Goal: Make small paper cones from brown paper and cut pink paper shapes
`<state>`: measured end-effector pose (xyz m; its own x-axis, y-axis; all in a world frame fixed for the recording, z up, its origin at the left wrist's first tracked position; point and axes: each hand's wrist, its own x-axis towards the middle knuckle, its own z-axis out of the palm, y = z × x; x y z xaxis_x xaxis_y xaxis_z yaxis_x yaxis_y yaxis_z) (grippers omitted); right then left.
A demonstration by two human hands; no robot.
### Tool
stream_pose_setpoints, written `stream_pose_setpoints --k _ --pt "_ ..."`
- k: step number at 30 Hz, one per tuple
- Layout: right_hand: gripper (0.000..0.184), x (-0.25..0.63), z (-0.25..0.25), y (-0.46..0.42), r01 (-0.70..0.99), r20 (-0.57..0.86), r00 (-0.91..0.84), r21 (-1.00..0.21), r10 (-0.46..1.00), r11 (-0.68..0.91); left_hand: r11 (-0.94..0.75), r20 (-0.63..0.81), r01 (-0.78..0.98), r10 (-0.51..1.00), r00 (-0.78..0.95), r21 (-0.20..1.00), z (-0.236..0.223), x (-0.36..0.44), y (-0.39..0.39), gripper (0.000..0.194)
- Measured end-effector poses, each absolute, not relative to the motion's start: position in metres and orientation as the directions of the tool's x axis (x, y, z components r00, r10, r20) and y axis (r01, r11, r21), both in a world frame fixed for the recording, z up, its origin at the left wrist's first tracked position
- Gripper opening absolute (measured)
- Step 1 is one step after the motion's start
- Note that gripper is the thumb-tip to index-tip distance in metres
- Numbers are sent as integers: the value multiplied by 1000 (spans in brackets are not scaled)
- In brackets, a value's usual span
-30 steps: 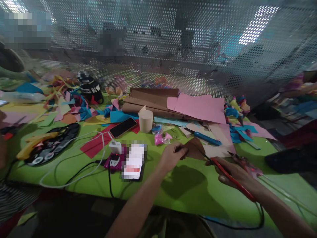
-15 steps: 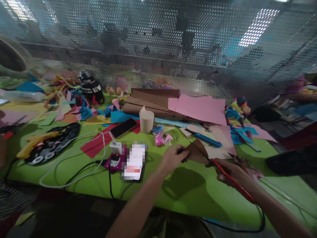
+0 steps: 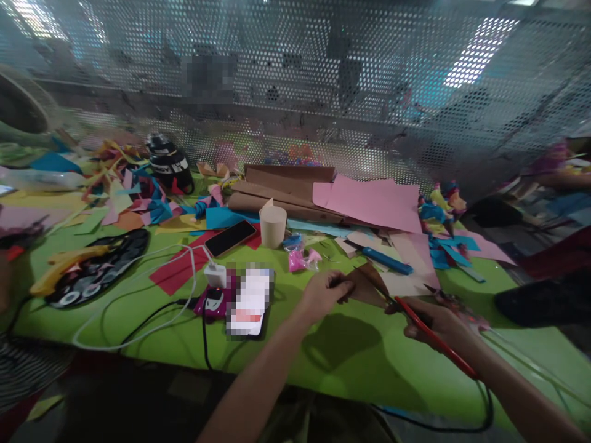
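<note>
My left hand (image 3: 325, 292) pinches the left edge of a piece of brown paper (image 3: 364, 288) above the green tabletop. In my right hand (image 3: 438, 329) are red-handled scissors (image 3: 427, 329), their blades at the right side of the brown paper. The blades are partly lost against the dark paper. A blue utility knife (image 3: 386, 260) lies just beyond the paper on pale paper sheets. Small plastic bags with pink bits (image 3: 298, 261) lie beyond my left hand.
Left of my arm are a phone with lit screen (image 3: 252, 301), a purple power strip (image 3: 216, 301) and a yellow glue gun (image 3: 69, 264) on a black mat. A paper roll (image 3: 273, 227), dark phone (image 3: 231, 238), pink sheet (image 3: 369, 200) and coloured scraps lie behind, before a perforated metal screen (image 3: 295, 80).
The brown paper's upper part tilts slightly around the scissor blades, and the scissors have shifted very little. My left hand keeps its place.
</note>
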<state>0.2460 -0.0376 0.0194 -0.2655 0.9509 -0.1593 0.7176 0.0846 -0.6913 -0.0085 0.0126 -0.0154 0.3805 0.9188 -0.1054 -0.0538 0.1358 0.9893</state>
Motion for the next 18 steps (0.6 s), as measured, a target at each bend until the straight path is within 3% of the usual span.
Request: stream_pose_setpoints --k 9,15,18 --pt "45 246 17 -35 685 -161 -172 -729 972 0 139 -100 -82 926 363 987 -12 -8 13 25" --pt "51 254 58 -6 711 23 28 -703 999 -4 127 -111 -40 954 277 991 -13 -10 14 24" --pt "52 248 72 1 615 39 35 -788 999 9 118 -102 -46 959 264 992 -12 -11 14 22"
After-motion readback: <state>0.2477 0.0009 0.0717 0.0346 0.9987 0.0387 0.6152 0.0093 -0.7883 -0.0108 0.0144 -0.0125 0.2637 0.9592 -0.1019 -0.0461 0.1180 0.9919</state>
